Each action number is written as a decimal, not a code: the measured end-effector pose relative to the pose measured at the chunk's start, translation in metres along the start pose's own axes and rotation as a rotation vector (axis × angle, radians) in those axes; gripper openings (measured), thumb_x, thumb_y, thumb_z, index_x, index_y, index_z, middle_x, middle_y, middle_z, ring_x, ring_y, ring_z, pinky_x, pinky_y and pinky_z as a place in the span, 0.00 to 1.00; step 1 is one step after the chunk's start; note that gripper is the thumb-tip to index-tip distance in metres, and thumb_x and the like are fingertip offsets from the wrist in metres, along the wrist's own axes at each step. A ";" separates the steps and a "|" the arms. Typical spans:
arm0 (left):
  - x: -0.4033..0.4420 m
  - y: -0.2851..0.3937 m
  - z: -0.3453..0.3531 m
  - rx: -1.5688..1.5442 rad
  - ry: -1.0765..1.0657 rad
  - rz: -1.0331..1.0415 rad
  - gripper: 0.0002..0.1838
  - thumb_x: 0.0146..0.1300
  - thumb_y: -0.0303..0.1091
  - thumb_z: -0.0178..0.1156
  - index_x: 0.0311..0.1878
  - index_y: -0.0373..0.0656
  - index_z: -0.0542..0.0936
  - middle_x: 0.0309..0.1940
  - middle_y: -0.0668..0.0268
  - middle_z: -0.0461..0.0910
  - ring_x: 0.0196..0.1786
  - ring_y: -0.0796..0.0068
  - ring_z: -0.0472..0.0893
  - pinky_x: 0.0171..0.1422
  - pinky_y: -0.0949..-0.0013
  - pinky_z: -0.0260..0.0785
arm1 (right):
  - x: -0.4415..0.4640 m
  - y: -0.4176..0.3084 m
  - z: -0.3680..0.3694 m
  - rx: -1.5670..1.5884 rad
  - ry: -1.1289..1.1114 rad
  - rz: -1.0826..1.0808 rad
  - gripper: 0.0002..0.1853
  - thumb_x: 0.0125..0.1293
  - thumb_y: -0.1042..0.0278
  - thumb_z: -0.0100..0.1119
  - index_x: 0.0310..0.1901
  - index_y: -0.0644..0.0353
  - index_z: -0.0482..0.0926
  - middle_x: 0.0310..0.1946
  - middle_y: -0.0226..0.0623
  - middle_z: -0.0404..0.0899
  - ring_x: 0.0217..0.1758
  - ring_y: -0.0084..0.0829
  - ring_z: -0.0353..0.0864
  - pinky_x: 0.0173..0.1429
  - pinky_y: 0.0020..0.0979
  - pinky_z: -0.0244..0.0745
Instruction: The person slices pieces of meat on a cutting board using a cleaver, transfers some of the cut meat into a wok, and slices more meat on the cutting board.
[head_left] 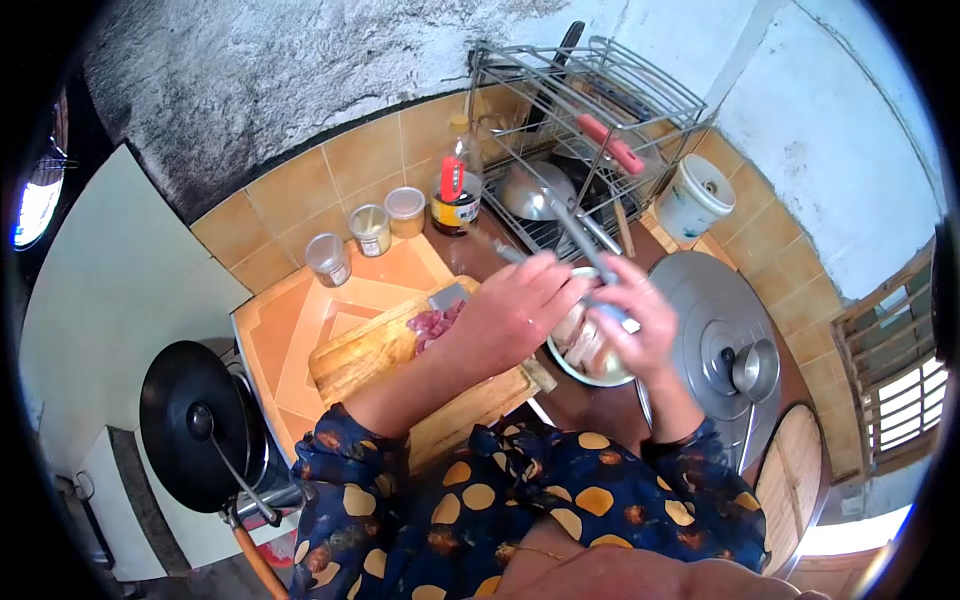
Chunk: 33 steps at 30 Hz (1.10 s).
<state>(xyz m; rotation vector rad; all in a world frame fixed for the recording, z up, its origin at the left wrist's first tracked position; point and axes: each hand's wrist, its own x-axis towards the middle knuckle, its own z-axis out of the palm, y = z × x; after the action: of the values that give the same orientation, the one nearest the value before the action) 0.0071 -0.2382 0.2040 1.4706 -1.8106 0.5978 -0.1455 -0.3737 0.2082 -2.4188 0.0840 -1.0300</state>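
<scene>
My right hand (640,312) is closed around a long grey tool (580,236), blurred, with blue showing between the fingers. My left hand (530,300) is beside it, fingers curled; I cannot tell whether it grips anything. Both are over the bowl (603,381) of pale meat (590,345), which sits on the brown tabletop (665,268), just right of the cutting board (345,362). Red meat (437,322) lies toward the board's far edge, partly behind my left forearm.

Beyond the bowl, the wire rack (700,104) crowds the tabletop's far edge, with a white bucket (692,200) to its right. A big lid (700,310) with a ladle (755,370) on it takes up the right, and a round wooden board (790,490) lies by the right edge. Three jars (371,231) and a sauce bottle (456,205) line the back. Brown tabletop shows between bottle and bowl; orange counter (275,325) shows left of the cutting board, with the black wok (185,430) past its left edge.
</scene>
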 end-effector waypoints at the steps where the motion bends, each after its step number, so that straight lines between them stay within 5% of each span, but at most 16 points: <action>1: 0.014 0.000 -0.010 0.004 0.038 -0.021 0.19 0.53 0.30 0.57 0.51 0.39 0.73 0.48 0.58 0.72 0.55 0.56 0.71 0.56 0.62 0.66 | 0.021 -0.005 -0.022 0.048 0.047 -0.024 0.12 0.47 0.76 0.66 0.37 0.62 0.80 0.53 0.50 0.74 0.47 0.37 0.81 0.52 0.34 0.74; 2: 0.029 0.001 -0.022 0.012 0.076 -0.038 0.22 0.53 0.31 0.59 0.53 0.39 0.72 0.52 0.56 0.71 0.58 0.54 0.69 0.60 0.60 0.64 | 0.040 0.002 -0.045 0.175 0.085 -0.069 0.12 0.48 0.76 0.66 0.37 0.62 0.79 0.52 0.50 0.75 0.47 0.38 0.81 0.56 0.38 0.71; 5: 0.024 -0.018 -0.045 0.005 0.174 -0.230 0.26 0.48 0.30 0.64 0.53 0.39 0.72 0.53 0.55 0.71 0.58 0.51 0.69 0.63 0.56 0.62 | 0.119 0.028 -0.108 -0.131 0.300 -0.207 0.13 0.52 0.73 0.64 0.41 0.62 0.80 0.48 0.47 0.78 0.56 0.40 0.75 0.59 0.36 0.68; 8: -0.034 -0.044 -0.044 0.082 0.138 -0.469 0.24 0.46 0.28 0.64 0.50 0.37 0.74 0.50 0.53 0.73 0.56 0.51 0.71 0.61 0.56 0.63 | 0.217 0.084 -0.138 -0.307 0.339 -0.127 0.13 0.55 0.64 0.63 0.41 0.61 0.80 0.42 0.41 0.81 0.45 0.28 0.79 0.52 0.28 0.71; 17: -0.229 0.045 -0.070 0.272 0.001 -1.579 0.20 0.49 0.26 0.62 0.49 0.35 0.74 0.47 0.48 0.75 0.53 0.50 0.73 0.58 0.58 0.65 | 0.386 0.278 -0.094 -0.296 -0.281 0.381 0.10 0.53 0.65 0.60 0.31 0.63 0.77 0.19 0.31 0.73 0.20 0.20 0.72 0.23 0.24 0.71; 19: -0.238 0.066 -0.067 0.291 0.027 -1.689 0.20 0.49 0.26 0.62 0.48 0.35 0.75 0.47 0.48 0.76 0.52 0.50 0.74 0.58 0.58 0.65 | 0.406 0.303 -0.080 -0.348 -0.242 0.362 0.15 0.53 0.66 0.60 0.41 0.65 0.76 0.21 0.32 0.74 0.21 0.21 0.73 0.23 0.25 0.71; 22: -0.261 0.078 -0.056 0.340 0.115 -1.712 0.19 0.50 0.28 0.62 0.47 0.34 0.76 0.45 0.49 0.77 0.51 0.50 0.74 0.57 0.58 0.65 | 0.411 0.352 -0.079 -0.342 -0.223 0.356 0.27 0.56 0.64 0.62 0.57 0.64 0.68 0.23 0.32 0.75 0.22 0.22 0.73 0.24 0.25 0.70; 24: -0.261 0.077 -0.046 0.271 0.037 -1.697 0.20 0.51 0.29 0.63 0.49 0.36 0.75 0.47 0.50 0.76 0.53 0.50 0.73 0.59 0.58 0.64 | 0.416 0.391 -0.079 -0.300 -0.192 0.397 0.28 0.59 0.59 0.60 0.60 0.60 0.68 0.23 0.30 0.73 0.24 0.20 0.71 0.26 0.24 0.68; 25: -0.254 0.070 -0.044 0.292 0.024 -1.669 0.20 0.51 0.29 0.62 0.49 0.37 0.74 0.46 0.50 0.76 0.53 0.50 0.73 0.58 0.58 0.65 | 0.421 0.404 -0.087 -0.472 -0.157 0.240 0.29 0.60 0.56 0.59 0.61 0.57 0.68 0.23 0.30 0.74 0.24 0.21 0.72 0.28 0.24 0.69; 26: -0.252 0.065 -0.048 0.323 -0.015 -1.616 0.20 0.51 0.29 0.62 0.49 0.36 0.74 0.46 0.50 0.76 0.53 0.50 0.73 0.58 0.58 0.65 | 0.423 0.412 -0.102 -0.401 -0.214 0.314 0.30 0.61 0.53 0.58 0.62 0.56 0.67 0.31 0.33 0.78 0.32 0.23 0.75 0.34 0.25 0.72; 28: -0.243 0.045 -0.058 0.370 -0.038 -1.532 0.19 0.52 0.28 0.61 0.49 0.36 0.74 0.47 0.50 0.75 0.53 0.50 0.73 0.58 0.57 0.65 | 0.411 0.385 -0.123 -0.247 -0.079 0.172 0.28 0.62 0.53 0.57 0.62 0.56 0.67 0.51 0.40 0.75 0.48 0.27 0.76 0.50 0.27 0.71; 30: -0.240 0.040 -0.061 0.328 -0.055 -1.504 0.19 0.52 0.28 0.61 0.49 0.36 0.75 0.48 0.49 0.75 0.53 0.50 0.73 0.58 0.57 0.65 | 0.397 0.361 -0.153 -0.269 0.031 0.071 0.24 0.67 0.57 0.51 0.62 0.60 0.67 0.54 0.41 0.73 0.55 0.30 0.74 0.55 0.30 0.71; 33: -0.254 0.029 -0.055 0.355 -0.091 -1.391 0.18 0.52 0.27 0.60 0.49 0.36 0.75 0.49 0.49 0.74 0.55 0.49 0.72 0.60 0.57 0.64 | 0.314 0.208 -0.149 0.067 0.166 0.046 0.21 0.63 0.72 0.52 0.56 0.71 0.65 0.43 0.51 0.75 0.40 0.37 0.77 0.37 0.33 0.78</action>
<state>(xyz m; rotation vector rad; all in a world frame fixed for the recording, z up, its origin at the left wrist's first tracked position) 0.0156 -0.0299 0.0460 2.5112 -0.3785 0.0960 0.0033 -0.6957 0.4030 -2.2573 0.1586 -1.1923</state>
